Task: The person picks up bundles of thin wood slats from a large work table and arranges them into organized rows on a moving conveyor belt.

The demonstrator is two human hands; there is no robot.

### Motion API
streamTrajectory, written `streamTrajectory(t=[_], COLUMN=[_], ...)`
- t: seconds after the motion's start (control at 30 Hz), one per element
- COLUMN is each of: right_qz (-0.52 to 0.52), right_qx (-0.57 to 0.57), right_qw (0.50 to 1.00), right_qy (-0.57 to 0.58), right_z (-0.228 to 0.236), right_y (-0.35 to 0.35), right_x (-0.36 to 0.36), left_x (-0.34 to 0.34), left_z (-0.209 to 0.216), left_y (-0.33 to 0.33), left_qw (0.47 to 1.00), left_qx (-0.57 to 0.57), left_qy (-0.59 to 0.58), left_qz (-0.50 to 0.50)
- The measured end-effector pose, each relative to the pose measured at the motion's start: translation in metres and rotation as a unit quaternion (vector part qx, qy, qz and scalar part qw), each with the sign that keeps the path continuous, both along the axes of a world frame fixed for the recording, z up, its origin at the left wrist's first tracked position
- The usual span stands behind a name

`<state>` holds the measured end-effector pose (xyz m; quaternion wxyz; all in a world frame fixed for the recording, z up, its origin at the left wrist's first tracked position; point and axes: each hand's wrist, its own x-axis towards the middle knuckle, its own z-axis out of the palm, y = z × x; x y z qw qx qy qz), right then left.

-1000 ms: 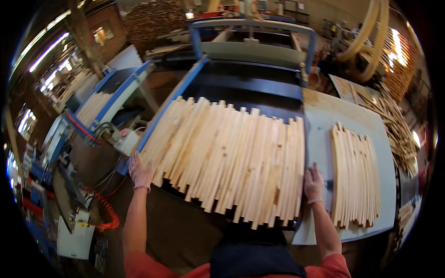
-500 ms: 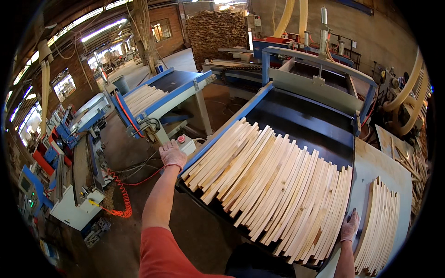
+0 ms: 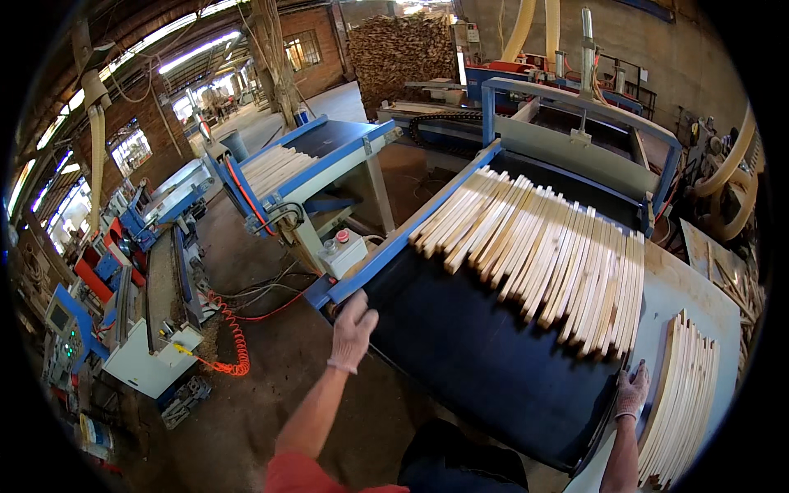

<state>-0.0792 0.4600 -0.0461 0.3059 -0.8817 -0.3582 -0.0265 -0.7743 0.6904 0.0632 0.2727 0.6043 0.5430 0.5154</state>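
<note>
A row of pale wooden strips point(image 3: 526, 255) lies side by side across the dark conveyor belt point(image 3: 477, 345), toward its far half. My left hand point(image 3: 354, 329), in a pale knit glove, is beside the near left corner of the belt, just below the end of the blue side rail point(image 3: 353, 283). Its thumb stands apart from the fingers and nothing shows in it. At the belt's right edge is my right hand point(image 3: 632, 391), also gloved, fingers apart and empty, next to the grey side table point(image 3: 670, 287).
A second batch of strips point(image 3: 682, 394) lies on the side table. Left of the belt stands a control box point(image 3: 343, 253) with a red button. Beyond it is another blue-framed conveyor point(image 3: 337, 140) carrying strips. A blue gate frame point(image 3: 583, 94) spans the belt's far end.
The row of strips has travelled away from me along the belt, baring the near part. My left hand has left the control box and come nearer; my right stays at the right edge.
</note>
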Motion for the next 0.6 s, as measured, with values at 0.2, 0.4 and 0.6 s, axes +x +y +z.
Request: streamTrajectory(t=[0.2,0.4,0.6], right_qz=[0.000,0.004,0.010], right_qx=[0.000,-0.005,0.013], right_qw=[0.999,1.000,1.000], right_qy=[-0.047,-0.024,-0.011], right_z=[-0.006,0.006,-0.003], right_y=[0.000,-0.001,-0.001], right_x=[0.001,-0.006,-0.001], left_x=[0.018,0.046,0.095], left_z=[-0.037,-0.071,-0.047], left_y=[-0.154,-0.223,-0.219], left_qw=[0.912,0.782,0.765], left_qx=[-0.261,-0.393,-0.380], left_qy=[-0.262,-0.334,-0.201], left_qz=[-0.179,-0.350,-0.480])
